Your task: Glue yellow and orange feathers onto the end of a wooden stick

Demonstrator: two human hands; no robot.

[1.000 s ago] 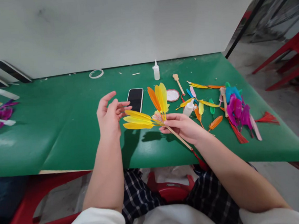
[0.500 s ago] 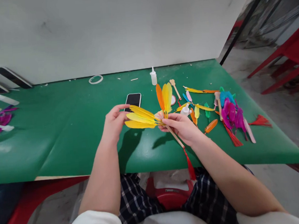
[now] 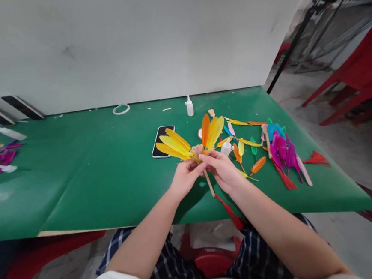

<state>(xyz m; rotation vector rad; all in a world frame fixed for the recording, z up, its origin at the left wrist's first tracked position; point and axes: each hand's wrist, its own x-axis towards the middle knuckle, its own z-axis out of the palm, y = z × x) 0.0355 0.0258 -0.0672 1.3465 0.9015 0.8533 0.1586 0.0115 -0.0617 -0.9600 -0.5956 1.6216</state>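
Observation:
A feather fan (image 3: 213, 134) with yellow and orange feathers spread to both sides is held up over the green table. Its thin wooden handle (image 3: 209, 184) points down toward me, and a red tassel (image 3: 231, 212) hangs from the handle's end past the table edge. My right hand (image 3: 223, 170) is closed around the fan where the feathers meet the wood. Close beside it, my left hand (image 3: 186, 178) pinches the bases of the left-hand yellow feathers. The fingertips of both hands nearly meet, and the fan's centre is partly hidden behind them.
A phone (image 3: 161, 148) lies behind my left hand. One white glue bottle (image 3: 189, 106) stands at the back; another bottle (image 3: 226, 147) is beside the fan. Loose feathers (image 3: 258, 165), a purple feather bundle (image 3: 282, 149) and red tassels lie right. A white ring (image 3: 121, 109) rests near the wall.
My left hand has moved right and down from the tips of the yellow feathers to their bases, closing there. The fan's handle now points more straight down. The camera view has shifted slightly.

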